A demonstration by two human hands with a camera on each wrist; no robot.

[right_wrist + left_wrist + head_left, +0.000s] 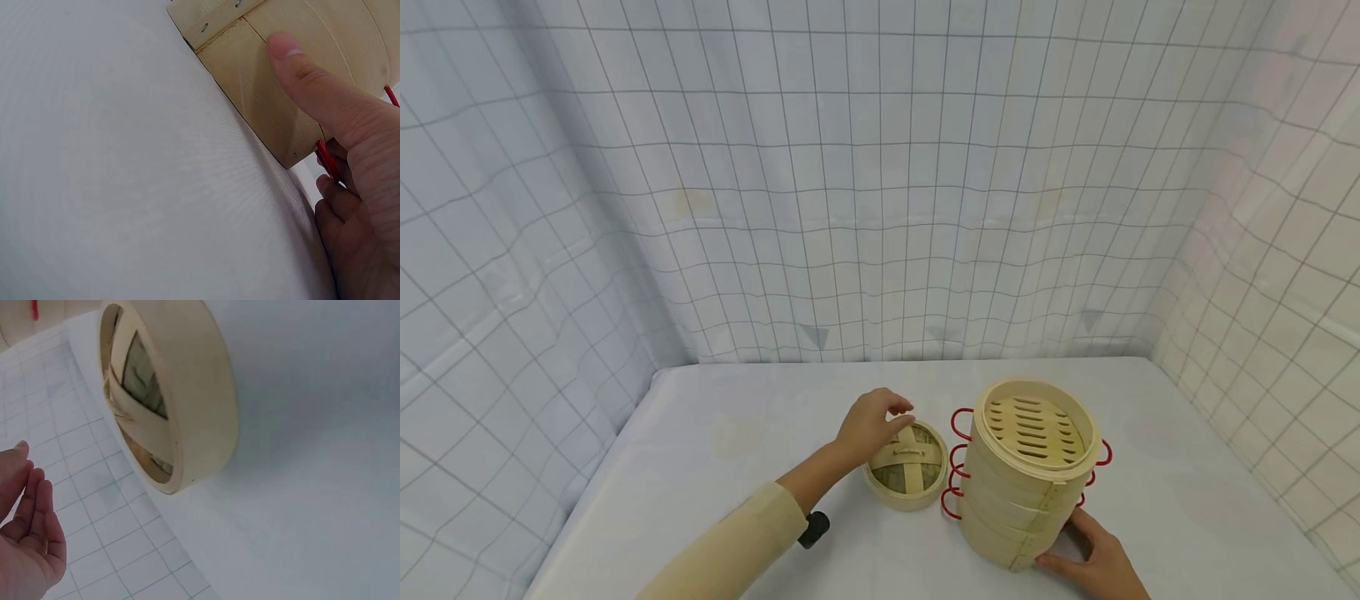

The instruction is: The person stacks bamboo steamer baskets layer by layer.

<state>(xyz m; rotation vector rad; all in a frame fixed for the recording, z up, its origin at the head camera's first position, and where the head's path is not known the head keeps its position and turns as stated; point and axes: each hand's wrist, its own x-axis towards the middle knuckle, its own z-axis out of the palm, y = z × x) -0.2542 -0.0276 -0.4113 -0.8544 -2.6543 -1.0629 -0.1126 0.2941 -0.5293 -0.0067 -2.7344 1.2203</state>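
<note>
A tall stack of round bamboo steamer baskets stands on the white table, with red loop handles on both sides and a slotted base inside the top tier. Low on its right side, my right hand grips the stack. In the right wrist view the thumb lies against the bottom tier's wall, while fingers bend beside a red handle. Left of the stack lies a smaller round bamboo lid with crossed strips. Just above its far left edge hovers my left hand, fingers loosely bent around nothing.
White cloth covers the table. Grid-patterned white curtains hang behind it and along both sides. A black device sits at the left wrist.
</note>
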